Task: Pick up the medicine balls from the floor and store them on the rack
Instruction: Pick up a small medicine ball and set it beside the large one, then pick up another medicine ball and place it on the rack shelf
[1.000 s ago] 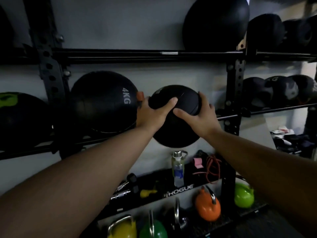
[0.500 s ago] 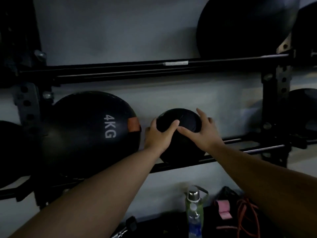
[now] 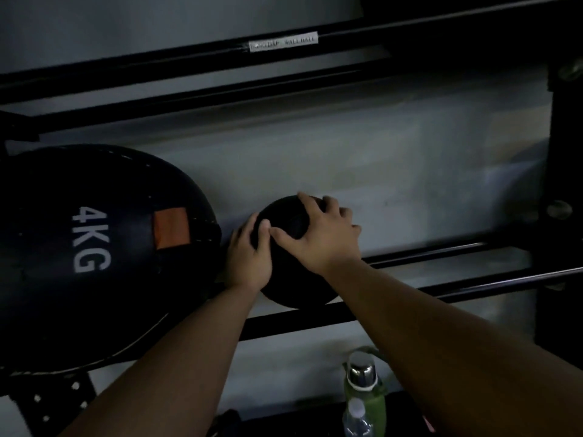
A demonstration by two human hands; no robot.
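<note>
A small black medicine ball (image 3: 293, 290) rests on the two black rails of the rack shelf (image 3: 441, 290), close to the grey wall. My left hand (image 3: 249, 257) grips its left side. My right hand (image 3: 321, 234) lies over its top and right side, fingers spread on it. Just left of it sits a much larger black ball marked 4KG (image 3: 94, 247) with an orange patch, nearly touching my left hand. The lower part of the small ball shows between my forearms.
Above runs another pair of rails (image 3: 189, 77) with a white label (image 3: 283, 43). A black rack upright (image 3: 564, 184) stands at the right. Below the shelf stand a green steel-capped bottle (image 3: 362, 392) and a clear plastic bottle (image 3: 356, 421).
Both hands carried the small ball forward and set it down on the rails beside the 4KG ball. My view moved closer to the rack.
</note>
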